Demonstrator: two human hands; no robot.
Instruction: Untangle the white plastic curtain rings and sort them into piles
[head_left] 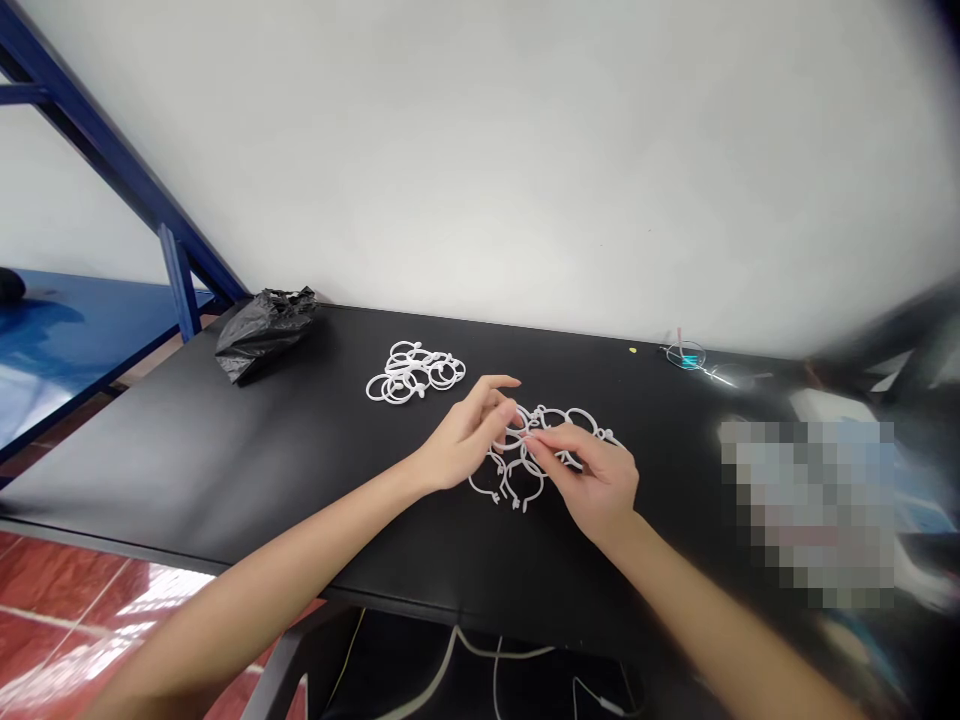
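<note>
My left hand point(474, 430) is closed on a white plastic curtain ring point(513, 442), its index finger stretched out above. The thumb and forefinger of my right hand point(596, 475) pinch the edge of the same ring. Below and behind my fingers lie more white rings point(523, 482), several of them gapped at their small clasps. Parts of these rings are hidden by my hands. Left of my left hand, a separate pile of white rings point(405, 382) rests on the black table point(360, 545).
A crumpled black plastic bag point(266, 330) lies at the table's back left. Clear-lensed glasses point(686, 356) sit near the wall point(525, 180). Blurred items point(810, 510) stand at right. A blue frame point(120, 140) rises at left, and cables point(442, 670) hang below the front edge.
</note>
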